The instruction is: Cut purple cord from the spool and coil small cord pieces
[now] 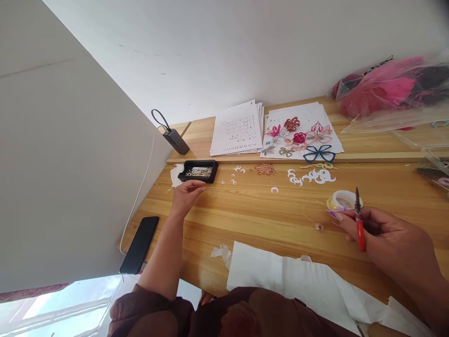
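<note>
My left hand (pixel 186 199) is beside a small black tray (pixel 213 172) of loose beads and sequins. Its thumb and fingertips are pinched together; whatever is between them is too small to make out. In my right hand (pixel 393 234) are small red-handled scissors (pixel 360 229), tips pointing up. A thin purple strip (pixel 333 213) shows at the thumb and fingertip of that same hand. Just behind these fingertips stands a white spool (pixel 345 195) with gold wire. To their left lies a small wire-stemmed pinkish piece (pixel 318 226).
White crescent cut-outs (pixel 310 176) and copper-coloured loops (pixel 265 169) lie along a raised ledge. On it are marked paper sheets (pixel 238 126), flower and butterfly ornaments (pixel 299 138) and a black power bank (pixel 176 141). A phone (pixel 139 244) lies left, white cloth (pixel 280 276) in front.
</note>
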### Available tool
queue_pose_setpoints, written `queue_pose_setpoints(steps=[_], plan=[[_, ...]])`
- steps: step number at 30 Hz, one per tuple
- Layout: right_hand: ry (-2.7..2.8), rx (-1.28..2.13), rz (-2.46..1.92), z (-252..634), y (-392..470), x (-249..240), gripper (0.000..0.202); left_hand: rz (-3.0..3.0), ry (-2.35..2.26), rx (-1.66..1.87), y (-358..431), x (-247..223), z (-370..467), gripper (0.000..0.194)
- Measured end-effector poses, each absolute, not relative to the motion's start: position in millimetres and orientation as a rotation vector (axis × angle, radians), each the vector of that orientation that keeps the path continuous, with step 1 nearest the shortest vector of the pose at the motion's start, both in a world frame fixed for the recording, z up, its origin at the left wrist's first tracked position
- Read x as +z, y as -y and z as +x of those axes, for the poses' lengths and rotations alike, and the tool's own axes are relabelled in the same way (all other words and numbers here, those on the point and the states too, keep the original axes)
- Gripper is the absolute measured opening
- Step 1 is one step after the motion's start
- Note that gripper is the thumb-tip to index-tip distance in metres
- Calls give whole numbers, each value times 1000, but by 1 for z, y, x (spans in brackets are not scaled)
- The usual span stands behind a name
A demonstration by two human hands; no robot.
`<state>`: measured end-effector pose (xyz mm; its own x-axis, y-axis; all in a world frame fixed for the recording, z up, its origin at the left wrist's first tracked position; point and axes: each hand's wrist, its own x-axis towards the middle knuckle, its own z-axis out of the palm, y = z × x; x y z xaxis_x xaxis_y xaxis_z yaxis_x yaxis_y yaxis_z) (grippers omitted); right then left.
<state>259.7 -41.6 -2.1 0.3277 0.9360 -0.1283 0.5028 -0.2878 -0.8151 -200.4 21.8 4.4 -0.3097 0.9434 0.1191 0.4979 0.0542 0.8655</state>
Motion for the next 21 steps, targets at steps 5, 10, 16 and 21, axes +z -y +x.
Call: queue_pose_setpoints(steps=[5, 10, 16, 21], plan=[[1270, 796, -1945, 258, 42, 1, 40, 1596, -1895, 1007, -15, 1, -210, 37], [1264, 822, -1895, 256, 43, 5, 34, 1712, -1860, 864, -12, 11, -209, 51], [1257, 826, -1818, 258, 42, -2, 28, 1464, -1962, 1184, -16, 15, -198, 43], [1317, 709, -1724, 254, 45, -3, 33, 1488, -1656, 1207, -4, 37, -122, 34]])
